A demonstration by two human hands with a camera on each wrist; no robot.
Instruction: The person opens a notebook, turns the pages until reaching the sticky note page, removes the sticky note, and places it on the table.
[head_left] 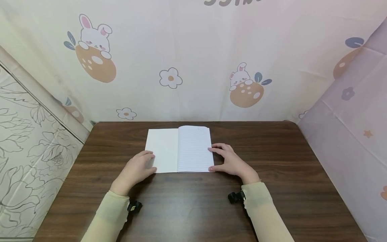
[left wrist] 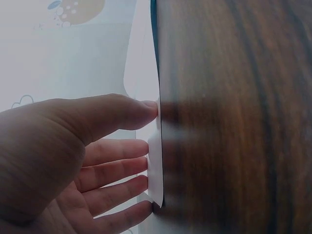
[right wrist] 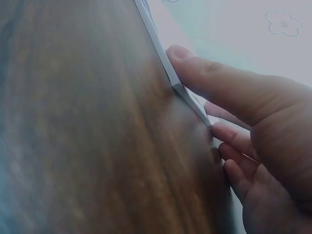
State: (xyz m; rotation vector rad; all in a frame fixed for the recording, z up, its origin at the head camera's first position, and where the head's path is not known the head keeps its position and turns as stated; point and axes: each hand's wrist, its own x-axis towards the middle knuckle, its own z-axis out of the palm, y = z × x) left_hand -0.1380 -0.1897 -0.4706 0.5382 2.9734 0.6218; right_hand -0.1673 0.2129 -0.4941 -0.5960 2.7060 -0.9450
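An open notebook (head_left: 194,151) lies flat on the table, a blank white page on the left and a lined page on the right. My left hand (head_left: 137,170) rests at the blank side's outer edge, thumb and fingers spread and touching it. In the left wrist view, the left fingers (left wrist: 117,170) are nearly straight against the white sheet (left wrist: 154,165). At the lined side my right hand (head_left: 229,159) lies with its thumb on the lower corner and fingertips at the edge. The right wrist view shows the right thumb (right wrist: 214,73) on top of the page block (right wrist: 163,61).
The dark wood-grain table (head_left: 187,208) reaches back to a printed curtain (head_left: 199,40) with bunnies and flowers. A floral panel (head_left: 33,151) borders the left side, and pale printed cloth (head_left: 350,134) hangs at right. Small black cameras (head_left: 237,197) sit on both wrists.
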